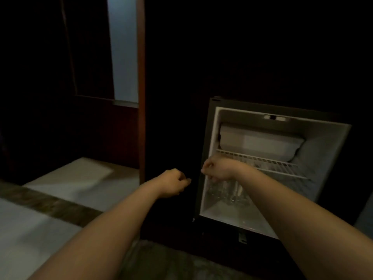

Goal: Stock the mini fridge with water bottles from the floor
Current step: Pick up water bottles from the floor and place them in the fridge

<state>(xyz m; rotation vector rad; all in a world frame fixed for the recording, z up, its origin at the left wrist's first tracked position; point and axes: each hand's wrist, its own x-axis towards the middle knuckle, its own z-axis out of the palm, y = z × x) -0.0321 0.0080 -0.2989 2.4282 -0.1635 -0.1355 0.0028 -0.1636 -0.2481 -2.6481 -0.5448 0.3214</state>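
The mini fridge (323, 158) stands open, with clear water bottles (228, 194) on its floor by the left wall, under the wire shelf (272, 164). The right hand (217, 168) hangs curled just above them. The left hand (173, 182) is curled beside the fridge's left edge. I cannot tell whether either hand grips anything.

Clear water bottles (228, 194) in the lower compartment of the mini fridge (327, 150) blur together, too indistinct to count. The right hand (217, 168) curls in front of their tops, hiding any grip; around the left hand (173, 183), everything is lost in darkness.
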